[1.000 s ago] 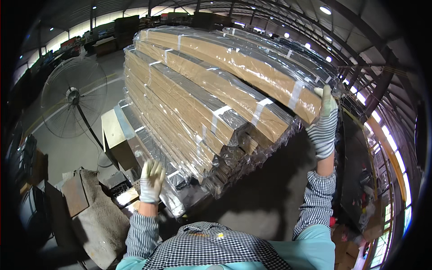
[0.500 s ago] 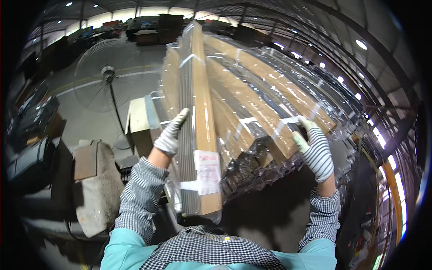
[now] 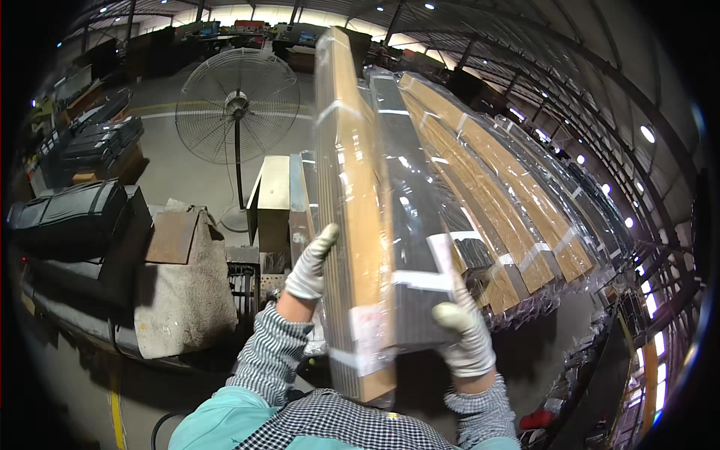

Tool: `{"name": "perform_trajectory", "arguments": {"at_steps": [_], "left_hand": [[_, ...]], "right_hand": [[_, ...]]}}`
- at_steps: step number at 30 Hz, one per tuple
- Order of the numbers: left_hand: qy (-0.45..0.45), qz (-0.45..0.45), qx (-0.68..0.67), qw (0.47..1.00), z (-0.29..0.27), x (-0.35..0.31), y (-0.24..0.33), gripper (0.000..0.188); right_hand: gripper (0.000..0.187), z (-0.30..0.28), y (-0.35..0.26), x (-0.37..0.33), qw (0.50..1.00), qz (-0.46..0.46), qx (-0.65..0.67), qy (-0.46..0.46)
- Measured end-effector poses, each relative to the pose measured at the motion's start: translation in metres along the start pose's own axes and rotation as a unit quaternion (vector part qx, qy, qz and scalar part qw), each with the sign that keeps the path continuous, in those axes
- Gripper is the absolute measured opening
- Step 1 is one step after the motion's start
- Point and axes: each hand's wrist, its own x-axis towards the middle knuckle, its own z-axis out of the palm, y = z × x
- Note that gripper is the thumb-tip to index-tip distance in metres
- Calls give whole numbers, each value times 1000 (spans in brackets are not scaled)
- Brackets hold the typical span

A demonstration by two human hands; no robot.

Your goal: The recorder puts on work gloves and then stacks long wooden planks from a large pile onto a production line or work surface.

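Observation:
A long plastic-wrapped bundle of slats point(image 3: 365, 247), grey-brown with a cardboard strip, stands tilted in front of me. White bands cross it, and a paper label point(image 3: 368, 337) is near its lower end. My left hand point(image 3: 311, 264), in a white knitted glove, presses against its left edge, the fingers partly hidden behind. Beside it on the right leans a dark wrapped bundle point(image 3: 420, 225) with a white band. My right hand point(image 3: 465, 334), gloved too, closes on this bundle's lower right edge, thumb on its front; the other fingers are blurred and partly hidden.
More wrapped bundles point(image 3: 517, 217) lie fanned out in a row to the right. A large pedestal fan point(image 3: 238, 105) stands at the back left. Nearer are a cream box-like block point(image 3: 274, 191), a carpet-covered support point(image 3: 187, 300) and dark wrapped packs point(image 3: 71, 217).
My right hand has moved left from the fanned bundles to the dark bundle, which now stands beside the first. The view has turned right, and my left hand stays at the first bundle's edge.

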Motion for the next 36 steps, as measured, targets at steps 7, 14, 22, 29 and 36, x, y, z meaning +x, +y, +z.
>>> {"name": "perform_trajectory", "arguments": {"at_steps": [7,14,22,29,36], "left_hand": [[69,70,-43,994,-132,-33,-7,78],[300,26,-115,947,-281,-100,-112,82],[408,-203,10,890,-336,-198,-195,72],[462,-214,226,830,-345,-177,-184,77],[469,-179,235,832,-326,-176,-180,72]], "right_hand": [[106,-36,168,49,928,-49,-364,55],[92,-98,284,74,823,124,-552,-58],[115,-151,341,-43,690,180,-697,-80],[121,-163,360,-94,615,325,-714,-76],[126,-158,410,-16,622,209,-754,-11]]}}
